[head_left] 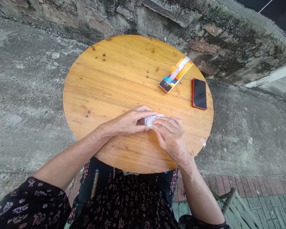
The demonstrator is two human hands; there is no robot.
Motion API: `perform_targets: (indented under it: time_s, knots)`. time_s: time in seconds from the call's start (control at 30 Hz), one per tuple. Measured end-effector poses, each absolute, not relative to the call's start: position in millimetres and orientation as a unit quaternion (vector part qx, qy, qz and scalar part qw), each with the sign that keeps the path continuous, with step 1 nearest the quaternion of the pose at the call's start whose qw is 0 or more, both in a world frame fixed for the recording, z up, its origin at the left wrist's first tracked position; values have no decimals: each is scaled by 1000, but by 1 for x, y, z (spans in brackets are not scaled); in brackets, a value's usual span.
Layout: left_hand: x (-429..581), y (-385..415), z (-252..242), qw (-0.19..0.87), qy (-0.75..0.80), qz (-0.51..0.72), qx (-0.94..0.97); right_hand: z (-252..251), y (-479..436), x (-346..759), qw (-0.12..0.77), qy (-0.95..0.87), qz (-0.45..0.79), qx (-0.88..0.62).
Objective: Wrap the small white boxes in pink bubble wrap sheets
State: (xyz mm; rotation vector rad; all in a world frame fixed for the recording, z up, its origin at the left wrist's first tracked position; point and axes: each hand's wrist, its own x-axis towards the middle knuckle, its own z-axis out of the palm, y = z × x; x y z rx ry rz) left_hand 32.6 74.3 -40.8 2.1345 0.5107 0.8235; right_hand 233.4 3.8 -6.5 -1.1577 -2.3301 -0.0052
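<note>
A small whitish, crinkled plastic-wrapped packet point(149, 121) lies between my hands over the front half of the round wooden table point(114, 92). My left hand point(135, 120) grips its left end, thumb on the near side and fingers on the far side. From the right, my right hand point(170, 132) presses its closed fingers on the packet's top and right end, hiding that part. What is inside the wrapping I cannot make out.
A yellow and blue tape dispenser point(175, 76) with a roll of tape stands at the back right. Beside it lies a phone point(199, 93) in a red case. A piece of clear tape point(203, 142) hangs at the right edge. A stone wall point(133, 19) rises behind the table.
</note>
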Motion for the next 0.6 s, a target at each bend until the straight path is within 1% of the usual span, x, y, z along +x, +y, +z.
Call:
perform_targets:
  time_s: [0.37, 0.6]
  knots:
    - [33, 72, -35, 400, 221, 298, 838, -1, 3, 233, 227, -871, -46, -433]
    - [33, 72, -32, 400, 226, 289, 840, -3, 1, 235, 232, -873, -58, -426]
